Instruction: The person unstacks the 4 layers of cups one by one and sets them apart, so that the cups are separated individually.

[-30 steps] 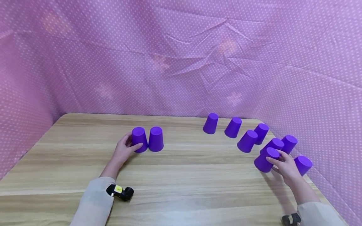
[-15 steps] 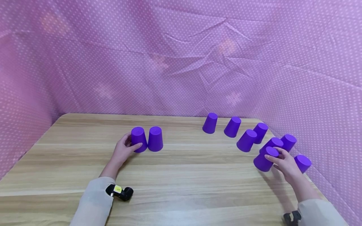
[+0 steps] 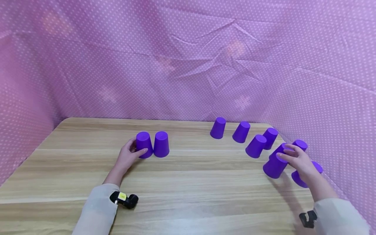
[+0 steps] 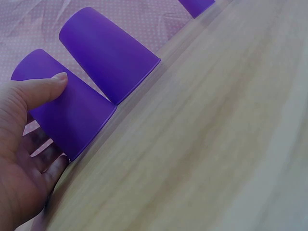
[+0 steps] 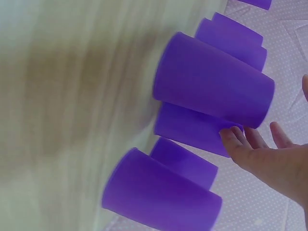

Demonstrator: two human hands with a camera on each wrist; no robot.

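My left hand (image 3: 127, 156) holds an upside-down purple cup (image 3: 143, 141), thumb on its near side and fingers behind it, as the left wrist view shows. A second upside-down cup (image 3: 161, 145) stands right beside it, and their lower rims appear to touch. My right hand (image 3: 302, 164) hovers by the top of another inverted purple cup (image 3: 274, 168). In the right wrist view its fingers (image 5: 235, 144) are loosely extended near that cup's base (image 5: 211, 79), with the thumb apart from it. The hand partly hides the cups behind.
More inverted purple cups stand about the right side, among them two at the back edge (image 3: 218, 129) (image 3: 241, 133) and one (image 3: 256, 147) nearer the middle. Another cup (image 3: 298, 180) is partly behind my right wrist. Polka-dot cloth (image 3: 188, 65) hangs around the wooden table (image 3: 188, 195).
My right hand has loosened from the near cup and risen slightly above it, its arm shifting right. The left hand and its cup stay in place.
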